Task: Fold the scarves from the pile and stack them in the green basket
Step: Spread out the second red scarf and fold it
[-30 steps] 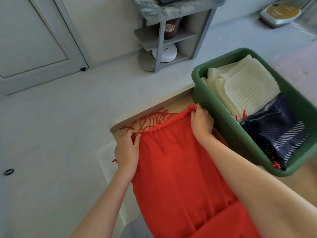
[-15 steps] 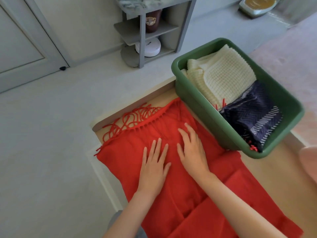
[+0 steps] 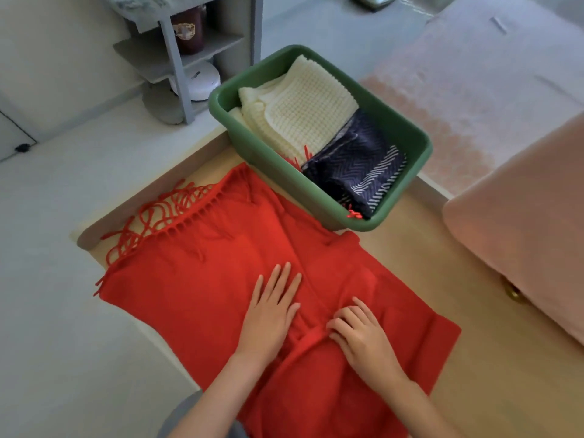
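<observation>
A red scarf (image 3: pixel 202 279) with a fringe at its far left end lies spread across the light wooden table (image 3: pixel 467 311). My left hand (image 3: pixel 271 311) presses flat on its middle with straight fingers. My right hand (image 3: pixel 360 336) rests on the cloth just to the right, its fingers bent over a raised crease. Behind the scarf stands the green basket (image 3: pixel 420 143), holding a folded cream knit scarf (image 3: pixel 300 105) and a dark blue patterned scarf (image 3: pixel 357 169), with red fringe showing underneath them.
A pink padded piece of furniture (image 3: pixel 521 222) borders the table at the right. A grey shelf unit (image 3: pixel 180 58) with a dark jar and a white round device stands on the pale floor behind. A pale rug (image 3: pixel 474 74) lies at the back right.
Both hands let go of the scarf's far fringed edge, laid it flat and slid back toward me over the cloth. The right hand's fingers have bent over a crease.
</observation>
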Available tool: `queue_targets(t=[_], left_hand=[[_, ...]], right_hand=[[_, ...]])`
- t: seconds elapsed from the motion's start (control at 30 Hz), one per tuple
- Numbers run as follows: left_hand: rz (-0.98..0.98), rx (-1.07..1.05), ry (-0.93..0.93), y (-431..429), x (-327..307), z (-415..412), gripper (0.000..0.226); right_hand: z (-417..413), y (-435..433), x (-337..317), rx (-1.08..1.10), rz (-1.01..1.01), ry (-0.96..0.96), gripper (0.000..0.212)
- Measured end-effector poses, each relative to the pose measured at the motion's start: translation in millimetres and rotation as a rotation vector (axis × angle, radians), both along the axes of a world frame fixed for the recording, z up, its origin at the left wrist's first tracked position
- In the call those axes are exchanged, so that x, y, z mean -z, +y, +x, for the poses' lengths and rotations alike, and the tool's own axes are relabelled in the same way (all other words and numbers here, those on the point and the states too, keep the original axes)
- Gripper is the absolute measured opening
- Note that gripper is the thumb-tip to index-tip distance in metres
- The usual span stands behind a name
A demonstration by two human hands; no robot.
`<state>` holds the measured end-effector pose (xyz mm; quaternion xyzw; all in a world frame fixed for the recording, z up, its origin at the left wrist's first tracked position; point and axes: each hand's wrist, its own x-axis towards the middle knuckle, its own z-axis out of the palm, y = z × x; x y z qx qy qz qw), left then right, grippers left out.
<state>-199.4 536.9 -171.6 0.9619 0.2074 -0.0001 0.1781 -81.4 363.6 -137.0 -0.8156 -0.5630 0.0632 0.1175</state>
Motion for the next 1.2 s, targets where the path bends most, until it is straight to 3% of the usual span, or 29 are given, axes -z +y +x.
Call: queue_targets(t=[0.2,0.3,0.37,0.47,0.53,0.7,0.8,0.97,1.1,1.2], left_hand=[[0.023,-0.013,0.043,8,4,0,0.056],[0.021,-0.020,0.047,9,3,2,0.058],[-0.018,-0.081,0.040,5,1,6,0.062],[-0.054,-0.152,-0.010,-15,-12,19,0.063],[-0.018,-0.107,-0.049,-32,-21,27,0.058],[-0.062,-0.048,-0.102,-74,-33,42,0.053],[-0.185,0.040,-0.124,-116,-44,47,0.051],[-0.191,0.188,-0.062,-163,-44,41,0.048],[-0.195,0.085,-0.127,-163,-37,40,0.022],[-0.289,-0.069,-0.209,-159,-45,41,0.010]], right_hand=[[22,-98,-10,0.151,0.002,-0.115,0.023],[25,-164,-22,0.321,0.033,-0.064,0.041],[25,-187,-28,0.458,0.080,0.030,0.039],[34,-187,-25,0.667,0.153,0.214,0.030],[45,-172,-20,0.715,0.145,0.292,0.041],[77,-132,-18,0.705,0.024,0.255,0.052],[82,-131,-12,0.707,-0.147,0.168,0.043],[77,-156,-7,0.812,-0.019,0.157,0.013],[80,-183,-19,0.878,0.201,0.228,0.010],[86,-203,-28,0.893,0.215,0.258,0.007]])
